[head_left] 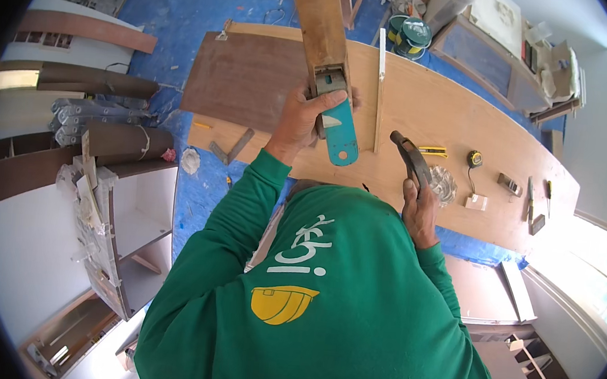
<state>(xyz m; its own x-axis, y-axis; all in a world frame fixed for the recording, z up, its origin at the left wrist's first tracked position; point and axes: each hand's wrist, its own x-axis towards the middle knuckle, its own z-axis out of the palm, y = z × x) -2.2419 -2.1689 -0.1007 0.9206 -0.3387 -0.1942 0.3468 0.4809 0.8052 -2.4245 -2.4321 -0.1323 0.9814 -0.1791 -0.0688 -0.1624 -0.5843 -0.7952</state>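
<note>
My left hand (296,120) is closed round a wooden hand plane (320,19), raised above the workbench with its long body pointing away from me. A turquoise plane iron (341,136) sticks out of its near end, and my thumb presses on the metal part there. To the right, my right hand (420,213) grips a dark hammer (413,160), its rounded face toward the far left and its curved part near my fingers. The handle is mostly hidden. Under the plane lies a brown board (241,76) on the light wooden workbench top (427,92).
Beside the hammer are a clear crumpled dish (442,186), a yellow cutter (433,150) and a tape measure (474,159). A small block plane (510,184) and a chisel (531,198) lie farther right. A dark square (231,146) rests at left; paint buckets (412,36) stand beyond the bench.
</note>
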